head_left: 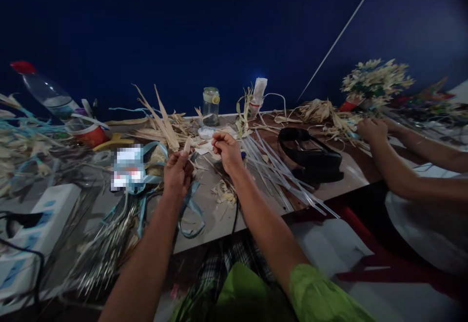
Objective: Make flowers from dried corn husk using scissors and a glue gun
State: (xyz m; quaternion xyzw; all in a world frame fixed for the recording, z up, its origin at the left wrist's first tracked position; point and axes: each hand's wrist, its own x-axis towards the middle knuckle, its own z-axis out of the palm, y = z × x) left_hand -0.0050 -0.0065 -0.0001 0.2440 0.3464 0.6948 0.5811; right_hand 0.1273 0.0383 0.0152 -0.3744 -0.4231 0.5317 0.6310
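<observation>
My left hand is closed in a pinch around a small pale piece of dried corn husk, whose tip points up. To its right, my right hand has its thumb and fingers pressed together; what they hold, if anything, is too small to make out. White paper or tissue lies behind and between the hands. Below the right hand sits a crumpled husk scrap. A light blue ribbon loops on the table just below my left hand.
Clear plastic strips and a black strapped headset lie to the right. Behind stand a jar and dried husks. Wire stems and a power strip are left. A co-worker's hands work at far right.
</observation>
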